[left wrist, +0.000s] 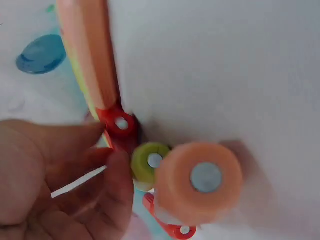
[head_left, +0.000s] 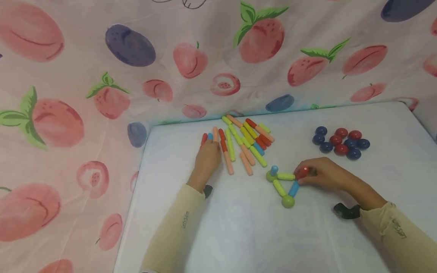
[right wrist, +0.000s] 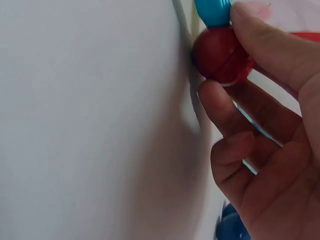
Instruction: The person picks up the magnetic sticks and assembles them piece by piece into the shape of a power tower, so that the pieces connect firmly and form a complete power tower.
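My left hand (head_left: 207,155) is at the left end of a spread of magnetic sticks. In the left wrist view its thumb and a fingertip pinch a red stick (left wrist: 121,125), beside a peach stick (left wrist: 90,55). My right hand (head_left: 322,172) holds a red ball (right wrist: 220,54) at one corner of a small triangle. A blue stick (right wrist: 214,11) meets that ball. Green balls (head_left: 288,201) form the other two corners, joined by yellow-green sticks (head_left: 279,188) and a blue one (head_left: 293,189). Another blue stick (head_left: 274,170) stands upright on the far-left green ball.
Loose sticks (head_left: 246,163) in yellow-green, peach, red and blue lie between the left hand and the triangle, towards the back. Dark blue balls (head_left: 353,153) and red balls (head_left: 341,132) cluster at the back right. A fruit-patterned cloth (head_left: 211,49) rises behind the white table (head_left: 239,235).
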### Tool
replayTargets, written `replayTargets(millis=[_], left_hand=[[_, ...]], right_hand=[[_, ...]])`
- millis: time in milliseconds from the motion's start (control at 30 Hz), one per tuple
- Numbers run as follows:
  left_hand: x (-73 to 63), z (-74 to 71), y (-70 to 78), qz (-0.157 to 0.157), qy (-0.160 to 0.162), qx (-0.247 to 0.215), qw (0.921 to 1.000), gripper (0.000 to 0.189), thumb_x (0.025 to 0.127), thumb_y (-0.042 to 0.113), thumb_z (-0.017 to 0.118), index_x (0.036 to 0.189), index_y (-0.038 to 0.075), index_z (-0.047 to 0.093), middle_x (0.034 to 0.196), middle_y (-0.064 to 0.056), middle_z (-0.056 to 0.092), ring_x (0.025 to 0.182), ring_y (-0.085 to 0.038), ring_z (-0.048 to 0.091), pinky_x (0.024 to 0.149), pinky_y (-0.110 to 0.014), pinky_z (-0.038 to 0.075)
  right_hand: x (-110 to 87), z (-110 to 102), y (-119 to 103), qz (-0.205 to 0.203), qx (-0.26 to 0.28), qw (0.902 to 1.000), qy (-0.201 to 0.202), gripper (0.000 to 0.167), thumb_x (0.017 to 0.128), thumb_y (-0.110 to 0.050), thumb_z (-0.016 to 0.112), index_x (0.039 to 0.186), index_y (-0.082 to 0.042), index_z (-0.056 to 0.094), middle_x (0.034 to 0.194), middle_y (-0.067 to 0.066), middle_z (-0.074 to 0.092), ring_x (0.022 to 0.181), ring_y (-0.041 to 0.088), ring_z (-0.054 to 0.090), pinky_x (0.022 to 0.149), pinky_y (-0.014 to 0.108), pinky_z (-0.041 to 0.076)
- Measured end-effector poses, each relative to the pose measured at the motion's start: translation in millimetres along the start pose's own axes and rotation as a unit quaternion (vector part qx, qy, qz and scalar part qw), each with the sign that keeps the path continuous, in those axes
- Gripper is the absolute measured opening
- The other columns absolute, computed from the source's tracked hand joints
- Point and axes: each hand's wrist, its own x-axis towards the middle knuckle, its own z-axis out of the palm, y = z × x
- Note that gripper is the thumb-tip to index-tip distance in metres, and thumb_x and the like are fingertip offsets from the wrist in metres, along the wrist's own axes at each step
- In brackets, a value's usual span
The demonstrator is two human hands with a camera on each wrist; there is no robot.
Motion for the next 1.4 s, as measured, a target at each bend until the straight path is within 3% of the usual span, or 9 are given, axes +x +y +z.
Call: replayTargets(millis=[167, 400, 667, 767, 867, 900, 967, 1233, 1400], left_hand=[[9.2, 6.0, -2.7, -0.007, -0.047, -0.008, 0.9988, 0.031, 0.098, 0.021, 0.064, 0.124, 0.005, 0.063, 0.088, -0.009, 0.063, 0.087, -0.025, 0.062, 0.075, -0.034, 0.056], [6.0, 12.2, 3.7, -0.025, -0.069, -0.055, 0.9957, 0.028, 0.095, 0.024, 0.067, 0.118, 0.011, 0.058, 0.079, -0.006, 0.059, 0.072, -0.022, 0.059, 0.056, -0.027, 0.047], [-25.6, -10.7, 22.7, 0.012, -0.005, -0.109, 0.994, 0.032, 0.099, 0.018, 0.064, 0.127, 0.005, 0.057, 0.09, -0.007, 0.062, 0.078, -0.02, 0.06, 0.065, -0.028, 0.052], [-52.0, -12.4, 44.5, 0.107, 0.011, -0.193, 0.9753, 0.032, 0.097, 0.017, 0.07, 0.126, 0.008, 0.06, 0.106, -0.003, 0.063, 0.094, -0.015, 0.063, 0.08, -0.024, 0.056], [-75.5, -2.9, 69.4, 0.235, -0.031, -0.268, 0.934, 0.028, 0.095, 0.014, 0.073, 0.121, 0.01, 0.061, 0.111, -0.002, 0.064, 0.104, -0.012, 0.066, 0.086, -0.017, 0.056], [-81.1, 1.9, 76.8, 0.263, -0.046, -0.276, 0.9231, 0.027, 0.095, 0.014, 0.073, 0.12, 0.01, 0.062, 0.111, -0.001, 0.064, 0.105, -0.011, 0.066, 0.086, -0.014, 0.055], [-88.5, 12.1, 89.1, 0.302, -0.059, -0.258, 0.9158, 0.025, 0.095, 0.014, 0.073, 0.118, 0.011, 0.062, 0.108, 0.0, 0.064, 0.103, -0.007, 0.066, 0.085, -0.009, 0.052], [-95.6, 29.6, 101.5, 0.286, -0.067, -0.152, 0.9436, 0.029, 0.095, 0.02, 0.074, 0.12, 0.013, 0.06, 0.098, 0.005, 0.067, 0.085, -0.003, 0.057, 0.078, -0.008, 0.048], [-95.7, 32.2, 97.7, 0.253, -0.105, -0.14, 0.9515, 0.027, 0.095, 0.021, 0.073, 0.118, 0.011, 0.062, 0.097, 0.004, 0.063, 0.081, -0.005, 0.053, 0.072, -0.01, 0.046]], right_hand=[[-3.7, 1, 3, -0.01, 0.005, 0.9999, 0.011, 0.027, 0.082, -0.038, 0.085, 0.106, -0.029, 0.076, 0.095, -0.022, 0.073, 0.084, 0.001, 0.061, 0.074, 0.022, 0.053], [-7.4, -2, 5, 0.012, -0.011, 0.9997, 0.02, 0.026, 0.082, -0.037, 0.085, 0.105, -0.029, 0.075, 0.091, -0.02, 0.07, 0.083, 0.003, 0.061, 0.074, 0.022, 0.053], [-12.5, 3, 1, 0.036, -0.014, 0.9986, 0.035, 0.025, 0.082, -0.041, 0.085, 0.1, -0.031, 0.071, 0.085, -0.016, 0.067, 0.076, 0.008, 0.056, 0.067, 0.023, 0.05], [-12.8, 7, -4, 0.031, -0.013, 0.9989, 0.033, 0.026, 0.081, -0.043, 0.085, 0.098, -0.032, 0.069, 0.082, -0.016, 0.064, 0.074, 0.008, 0.054, 0.065, 0.023, 0.048], [-11.9, 11, -10, 0.018, -0.01, 0.9993, 0.032, 0.025, 0.081, -0.042, 0.085, 0.094, -0.032, 0.067, 0.079, -0.015, 0.062, 0.072, 0.008, 0.053, 0.063, 0.022, 0.047], [-11.4, 13, -11, 0.014, -0.011, 0.9993, 0.032, 0.025, 0.081, -0.041, 0.085, 0.094, -0.031, 0.067, 0.078, -0.015, 0.061, 0.072, 0.007, 0.052, 0.063, 0.022, 0.047], [-10.1, 15, -14, 0.008, -0.009, 0.9994, 0.032, 0.025, 0.081, -0.041, 0.085, 0.093, -0.03, 0.066, 0.078, -0.016, 0.061, 0.071, 0.007, 0.052, 0.062, 0.022, 0.047], [-10.5, 16, -15, 0.012, -0.014, 0.9998, 0.004, 0.031, 0.078, -0.049, 0.085, 0.095, -0.032, 0.066, 0.079, -0.018, 0.062, 0.071, 0.005, 0.053, 0.062, 0.022, 0.047], [-20.9, -15, -5, 0.019, -0.043, 0.9989, 0.006, 0.041, 0.076, -0.038, 0.09, 0.11, -0.025, 0.069, 0.084, -0.011, 0.064, 0.075, 0.006, 0.056, 0.066, 0.022, 0.051]])
